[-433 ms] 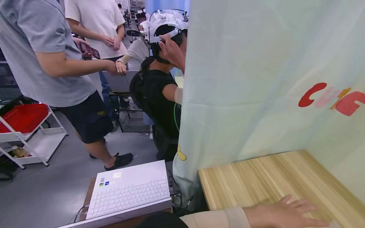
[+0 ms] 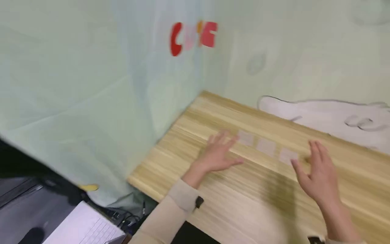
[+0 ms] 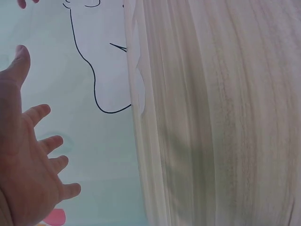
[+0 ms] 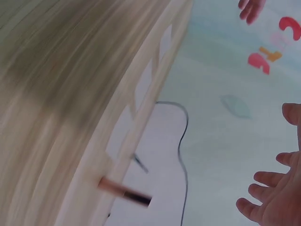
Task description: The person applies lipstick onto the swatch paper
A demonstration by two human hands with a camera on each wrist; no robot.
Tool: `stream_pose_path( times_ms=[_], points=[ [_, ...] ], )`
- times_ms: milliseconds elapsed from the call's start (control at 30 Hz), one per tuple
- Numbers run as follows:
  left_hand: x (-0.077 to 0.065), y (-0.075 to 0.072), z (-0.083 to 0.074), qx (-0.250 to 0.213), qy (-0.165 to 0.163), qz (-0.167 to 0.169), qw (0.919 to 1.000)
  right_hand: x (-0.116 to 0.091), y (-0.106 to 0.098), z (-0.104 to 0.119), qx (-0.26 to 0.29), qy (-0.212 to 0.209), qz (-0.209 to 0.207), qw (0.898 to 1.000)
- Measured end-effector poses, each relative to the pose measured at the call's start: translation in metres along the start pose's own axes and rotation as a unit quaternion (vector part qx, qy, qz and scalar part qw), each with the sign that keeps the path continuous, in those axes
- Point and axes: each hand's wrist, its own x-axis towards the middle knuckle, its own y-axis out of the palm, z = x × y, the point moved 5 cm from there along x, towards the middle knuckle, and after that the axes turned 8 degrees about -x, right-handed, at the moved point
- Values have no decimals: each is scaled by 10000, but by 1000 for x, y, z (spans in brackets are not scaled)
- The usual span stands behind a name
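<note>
My left hand (image 2: 214,156) hovers over the left part of the wooden table (image 2: 182,142), fingers spread and holding nothing. To the right, my right hand (image 2: 321,176) is raised with straight fingers and its thumb apart, also holding nothing. Between the hands, three pale square pieces (image 2: 266,146) lie in a row toward the back of the table. The left hand's fingers reach close to the leftmost piece (image 2: 245,138). A small upright stick (image 4: 124,190), copper-brown with a black end, stands past the row in the right wrist view; in the head view my right hand largely hides it.
A pale green curtain (image 2: 91,84) with coloured letters (image 2: 208,34) hangs along the table's left and back edges. A white drawn shape (image 2: 320,117) shows on the back curtain. At lower left, a white laptop (image 2: 85,227) sits beside cables (image 2: 128,220).
The head view has swung right from people and the laptop toward the table. Both hands now show over it, where only the left was visible before.
</note>
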Motion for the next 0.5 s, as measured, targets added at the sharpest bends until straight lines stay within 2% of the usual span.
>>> stream_pose_path(
  times_ms=[67, 133, 200, 367, 500],
  points=[
    [-18, -26, 31, -45, -340, -369, 9987, 16, 44, -42, 204, -477, 556, 9971],
    [-33, -41, 50, -54, -523, -535, 9972, 27, 70, -53, 206, -600, 956, 9934],
    [-45, -46, 62, -36, -658, -593, 9961, 29, 87, -55, 63, -527, 1105, 9925],
    [-67, -43, 75, 52, -856, -450, 9953, 12, 109, -57, -474, -135, 1508, 9873],
    [-73, -38, 72, -64, -758, -333, 9965, -2, 105, -57, -549, -5, 1550, 9864]
  ],
)
